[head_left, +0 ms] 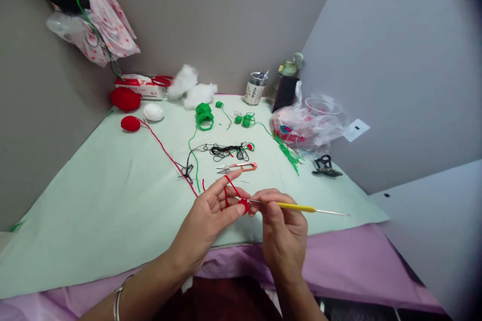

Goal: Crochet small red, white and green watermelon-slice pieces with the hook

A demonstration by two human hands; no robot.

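Between the thumb and fingers of my left hand (214, 205) is a small red crochet piece (244, 205). Red yarn (169, 156) loops over the raised left index finger and runs back to a red yarn ball (130, 123) on the table. My right hand (284, 230) grips a crochet hook (291, 206) with a yellow handle, closed round it like a pen. Its left tip meets the red piece, where fingers partly hide it; the other metal end points right. Just beyond my hands lie orange-handled thread snips (237, 167) and a tangle of black yarn (229, 150).
Green yarn (204, 116), small green balls (243, 120), a white yarn ball (153, 112) and white stuffing (192, 88) lie farther back. At right are cut green strands (289, 154), a plastic bag (309, 125) and a black hair clip (327, 166). A pen holder (255, 89) stands near the wall.
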